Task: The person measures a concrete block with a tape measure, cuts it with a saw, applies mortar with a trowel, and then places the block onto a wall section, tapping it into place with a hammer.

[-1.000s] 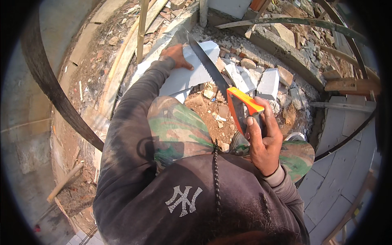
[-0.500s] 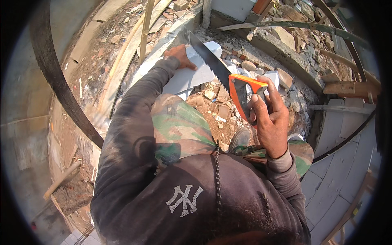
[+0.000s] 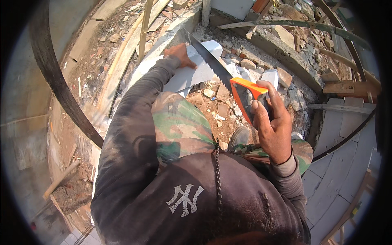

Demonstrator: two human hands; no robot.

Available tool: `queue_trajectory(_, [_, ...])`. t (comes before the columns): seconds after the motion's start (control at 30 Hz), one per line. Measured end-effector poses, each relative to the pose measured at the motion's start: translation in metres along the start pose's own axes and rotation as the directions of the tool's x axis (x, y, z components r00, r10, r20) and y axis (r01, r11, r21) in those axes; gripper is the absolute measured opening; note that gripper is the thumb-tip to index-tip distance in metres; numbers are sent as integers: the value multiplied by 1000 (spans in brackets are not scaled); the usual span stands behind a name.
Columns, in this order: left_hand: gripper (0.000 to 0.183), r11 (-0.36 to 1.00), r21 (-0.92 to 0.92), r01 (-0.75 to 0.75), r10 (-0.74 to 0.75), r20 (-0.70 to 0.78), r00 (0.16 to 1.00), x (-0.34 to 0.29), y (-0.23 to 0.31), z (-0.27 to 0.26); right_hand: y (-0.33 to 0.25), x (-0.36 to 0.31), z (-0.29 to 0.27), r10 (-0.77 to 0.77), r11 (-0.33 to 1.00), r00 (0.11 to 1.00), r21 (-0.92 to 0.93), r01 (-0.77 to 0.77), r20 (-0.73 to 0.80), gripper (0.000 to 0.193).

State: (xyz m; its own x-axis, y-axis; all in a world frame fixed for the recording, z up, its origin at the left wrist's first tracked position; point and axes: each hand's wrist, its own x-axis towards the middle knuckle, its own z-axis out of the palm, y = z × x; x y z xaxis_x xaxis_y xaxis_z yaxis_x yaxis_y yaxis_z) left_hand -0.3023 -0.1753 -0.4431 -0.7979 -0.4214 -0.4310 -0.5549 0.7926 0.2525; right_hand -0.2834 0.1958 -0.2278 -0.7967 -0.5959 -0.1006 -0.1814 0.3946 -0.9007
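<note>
A handsaw (image 3: 209, 59) with a toothed dark blade and an orange-and-grey handle is in my right hand (image 3: 274, 124), fingers and thumb closed around the grip. Its blade slants up and left across a white building block (image 3: 197, 76), the tip reaching past the block's far side. My left hand (image 3: 179, 55) grips the block's left end, thumb lying on the pale face. The block rests in front of my left knee, beside a low concrete ledge (image 3: 179, 29). Whether the teeth sit in a cut, I cannot tell.
Broken bricks and stones (image 3: 248, 64) litter the ground ahead. A concrete beam (image 3: 288, 61) runs along the right, with a bamboo strip (image 3: 302, 25) above it. A curved dark pole (image 3: 57, 77) stands at left. A block wall (image 3: 339, 163) rises at right.
The saw and my right hand have shifted slightly right and toward me, the handle turning a little. My left hand and the block stay in place.
</note>
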Motion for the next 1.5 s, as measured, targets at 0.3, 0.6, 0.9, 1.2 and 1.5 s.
queue_trajectory(0.3, [100,999,31,-38,38,-25,999,-6,12,-2,2,2,13,13,1000,1000,-24,-14,-26,38])
queue_trajectory(0.6, [95,1000,-15,-19,18,-45,999,-8,7,-2,-20,-47,-28,56,993,998,105,-52,-39,42])
queue_trajectory(0.9, [96,999,-16,44,-44,-19,999,-4,7,-4,-3,2,-7,21,999,1000,-30,-21,-7,41])
queue_trajectory(1.2, [99,999,-32,24,-25,-28,999,-5,8,-2,-5,21,1,-124,954,991,-272,130,40,43])
queue_trajectory(1.5, [95,997,46,-55,55,6,998,2,6,3,21,-27,7,42,999,999,-29,-41,17,42])
